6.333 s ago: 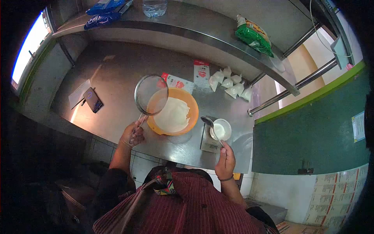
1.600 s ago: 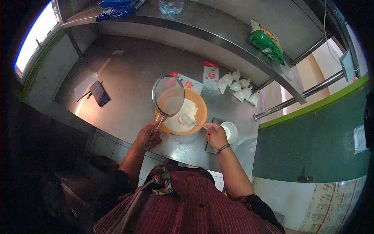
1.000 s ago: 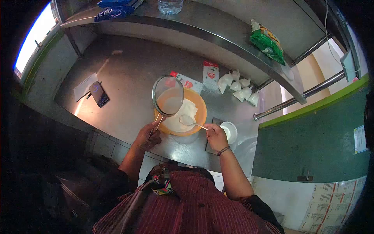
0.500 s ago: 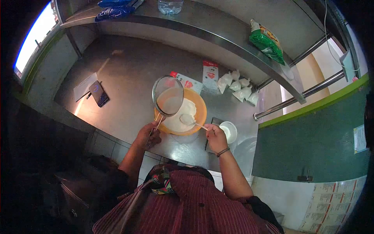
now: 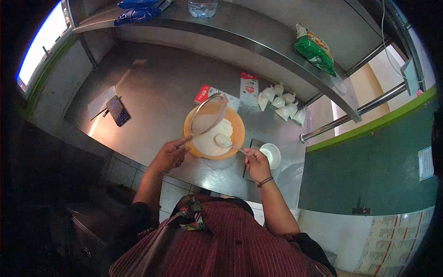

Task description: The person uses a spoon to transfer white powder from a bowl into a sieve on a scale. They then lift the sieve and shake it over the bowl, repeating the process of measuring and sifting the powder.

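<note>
My left hand (image 5: 171, 154) is closed on the handle of a round mesh sieve (image 5: 209, 115), which is tilted over the left side of an orange bowl (image 5: 241, 131). White powder (image 5: 206, 144) lies in the bowl, partly hidden behind the sieve. From the right, my right hand (image 5: 256, 162) grips the handle of a spoon (image 5: 223, 141) whose head is over the powder. Just beyond my right fingers stands a small white bowl (image 5: 271, 156) on a dark flat base (image 5: 249, 174), partly covered by my hand.
Behind the orange bowl lie a red-and-white packet (image 5: 202, 94) and another packet (image 5: 249, 87). Several knotted bags of white powder (image 5: 287, 110) sit at the back right. A phone (image 5: 117, 111) rests on the left of the steel table (image 5: 152, 92). Overhead, a shelf (image 5: 258, 39) holds a green bag (image 5: 315, 53).
The sieve has swung to the right and tipped more on edge, and my left hand has turned and shifted slightly left. My right hand and the spoon are almost unmoved.
</note>
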`<state>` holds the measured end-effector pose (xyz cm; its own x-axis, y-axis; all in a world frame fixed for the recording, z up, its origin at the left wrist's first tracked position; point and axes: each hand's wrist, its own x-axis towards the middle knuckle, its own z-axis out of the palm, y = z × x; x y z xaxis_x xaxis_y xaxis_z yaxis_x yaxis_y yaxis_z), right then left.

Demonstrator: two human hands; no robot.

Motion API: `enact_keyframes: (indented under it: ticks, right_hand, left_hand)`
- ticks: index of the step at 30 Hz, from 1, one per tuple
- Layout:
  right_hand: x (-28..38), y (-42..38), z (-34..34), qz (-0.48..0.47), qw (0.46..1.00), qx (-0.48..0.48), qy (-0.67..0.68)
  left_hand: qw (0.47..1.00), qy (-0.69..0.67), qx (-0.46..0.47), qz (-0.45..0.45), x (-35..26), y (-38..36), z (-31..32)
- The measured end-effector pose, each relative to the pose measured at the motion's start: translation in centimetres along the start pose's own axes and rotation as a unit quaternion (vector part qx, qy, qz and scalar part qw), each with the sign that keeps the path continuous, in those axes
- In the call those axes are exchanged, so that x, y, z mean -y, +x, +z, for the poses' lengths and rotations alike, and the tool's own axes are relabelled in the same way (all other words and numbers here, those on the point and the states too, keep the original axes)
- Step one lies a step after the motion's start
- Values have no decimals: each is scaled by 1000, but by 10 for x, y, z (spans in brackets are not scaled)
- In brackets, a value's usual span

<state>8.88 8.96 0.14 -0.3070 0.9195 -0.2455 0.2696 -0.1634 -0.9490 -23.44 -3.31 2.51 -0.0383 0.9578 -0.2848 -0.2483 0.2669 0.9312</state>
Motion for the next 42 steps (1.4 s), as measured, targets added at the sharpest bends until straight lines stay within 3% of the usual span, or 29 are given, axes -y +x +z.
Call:
enact_keyframes:
  ticks: [4, 6, 9, 12, 16, 22, 24, 25, 27, 31, 34, 40, 42]
  right_hand:
    - [-6, 2, 2, 2, 1000, -4, 7]
    - [-13, 11, 3, -45, 996, -7, -75]
    - [-8, 8, 5, -16, 999, -8, -42]
    - [-18, 11, 3, -52, 997, 1, -51]
    - [-11, 3, 0, -32, 999, 13, -26]
    - [-8, -3, -1, -10, 1000, -13, -24]
    - [-5, -7, -2, -26, 999, -21, -11]
    - [-4, -7, -2, -26, 999, -21, -11]
    - [3, -6, -3, -8, 999, -31, 17]
    - [11, -8, -6, -14, 999, -43, -8]
    - [9, -6, -6, -24, 997, -50, 51]
    - [17, -4, -15, -28, 995, -67, 72]
    - [24, -7, -17, -52, 994, -57, 75]
  left_hand:
    - [1000, 25, -6, 0, 2, -1, 1]
    - [995, -103, 15, -5, 9, 1, 0]
    - [989, -138, 43, 14, 16, 2, 0]
    - [992, -117, 54, 15, 18, -1, 1]
    - [994, -94, 50, -5, 15, -3, 5]
    - [998, 56, 7, 10, -3, -15, 11]
    - [979, 197, -29, 42, -14, -19, 12]
    - [979, 197, -29, 42, -21, -21, 14]
    - [934, 352, -52, 19, -36, -26, 17]
    - [936, 342, -65, 55, -38, -33, 14]
    - [915, 388, -98, 49, -44, -38, 13]
    - [904, 409, -123, -11, -46, -43, 11]
    - [898, 420, -121, 48, -40, -42, 8]
